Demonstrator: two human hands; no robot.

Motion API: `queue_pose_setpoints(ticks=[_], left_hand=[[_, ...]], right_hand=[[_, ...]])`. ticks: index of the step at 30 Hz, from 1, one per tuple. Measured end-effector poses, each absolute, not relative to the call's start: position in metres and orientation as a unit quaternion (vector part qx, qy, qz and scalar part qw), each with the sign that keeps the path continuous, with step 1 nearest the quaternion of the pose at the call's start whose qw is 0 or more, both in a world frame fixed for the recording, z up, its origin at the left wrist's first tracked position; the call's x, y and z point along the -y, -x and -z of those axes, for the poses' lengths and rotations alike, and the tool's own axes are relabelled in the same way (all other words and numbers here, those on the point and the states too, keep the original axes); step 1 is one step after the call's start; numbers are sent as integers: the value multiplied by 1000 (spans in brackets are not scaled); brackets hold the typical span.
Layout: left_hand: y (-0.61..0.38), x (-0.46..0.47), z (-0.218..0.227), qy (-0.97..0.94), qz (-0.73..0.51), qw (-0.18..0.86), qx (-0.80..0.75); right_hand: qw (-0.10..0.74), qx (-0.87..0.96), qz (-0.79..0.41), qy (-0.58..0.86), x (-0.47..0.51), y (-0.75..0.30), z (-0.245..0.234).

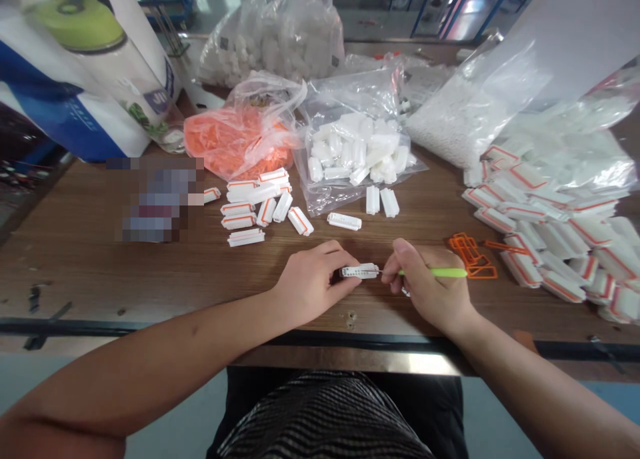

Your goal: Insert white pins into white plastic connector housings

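Observation:
My left hand (313, 277) is closed around a small white plastic block (361, 271), held just above the front of the wooden table (100, 265). My right hand (425, 285) pinches a thin green-handled tool (440, 272), and its metal tip touches the right end of the block. The two hands are close together, near the table's front edge.
Finished white blocks with orange frames (260, 205) lie left of centre, and many more are heaped at the right (545, 225). Loose orange frames (473, 255) sit beside my right hand. Bags of orange parts (235, 139), white blocks (357, 153) and white pellets (460, 112) stand behind.

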State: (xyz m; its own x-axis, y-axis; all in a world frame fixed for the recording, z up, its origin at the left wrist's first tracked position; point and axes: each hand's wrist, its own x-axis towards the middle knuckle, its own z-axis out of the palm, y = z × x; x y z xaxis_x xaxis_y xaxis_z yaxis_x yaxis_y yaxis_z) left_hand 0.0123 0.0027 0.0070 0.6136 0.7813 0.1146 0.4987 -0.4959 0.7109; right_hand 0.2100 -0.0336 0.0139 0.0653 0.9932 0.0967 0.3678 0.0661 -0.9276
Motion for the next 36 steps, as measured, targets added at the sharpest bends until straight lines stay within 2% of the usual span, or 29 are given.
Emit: queue_pose_setpoints(ticks=[9,16,26,31,36], left_hand=[[-12,-2,-6,-836,-224,327,-380],[-12,-2,-6,-832,-226,335,-381],[-12,-3,-6,-836,-221,327,-381],[-12,-2,-4,-832,-231,331,-380],[-12,-3,-4,-834,-228,330,-379]], right_hand=[[448,584,-358,574,34,-211,-12],[496,548,-355,572,34,-212,-14],[464,562,-351,588,31,-211,-12],[436,636,-284,570,34,-211,-13],[459,631,-293,553,35,-210,-12]])
